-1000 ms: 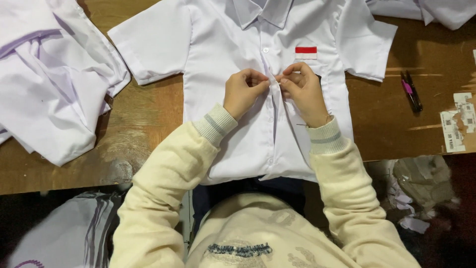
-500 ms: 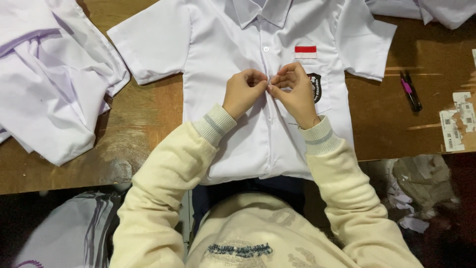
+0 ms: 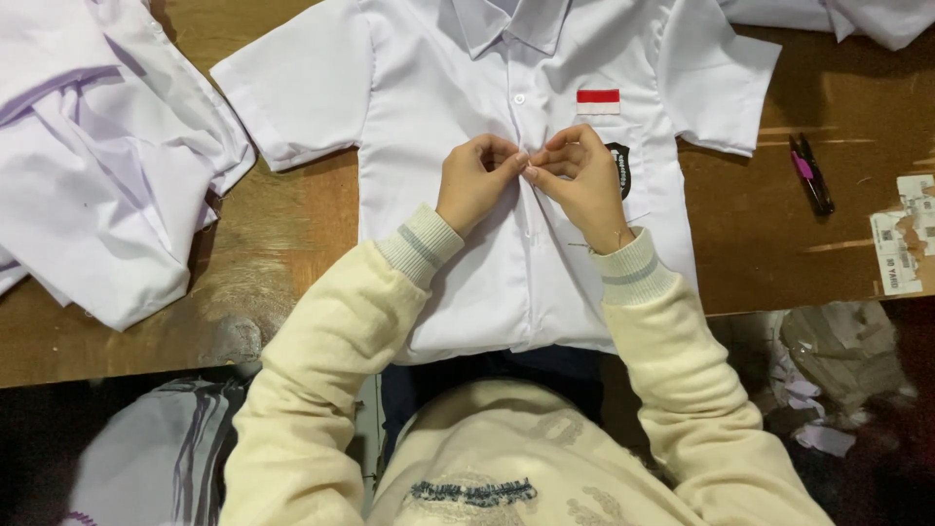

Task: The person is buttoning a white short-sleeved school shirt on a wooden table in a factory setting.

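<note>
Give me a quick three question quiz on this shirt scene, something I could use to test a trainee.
1. True or false: both hands pinch the front placket of the white shirt.
2. What lies on the wooden table right of the shirt's sleeve: A) a spool, B) a small pink and black tool, C) a ruler?
3. What colours are the small rectangular patch on the chest?

Key:
1. True: the left hand and right hand meet at the placket.
2. B, the pink and black tool.
3. Red over white.

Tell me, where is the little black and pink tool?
In the head view, the black and pink tool lies on the wooden table at the right, just past the white shirt's sleeve and left of some paper labels.
</note>
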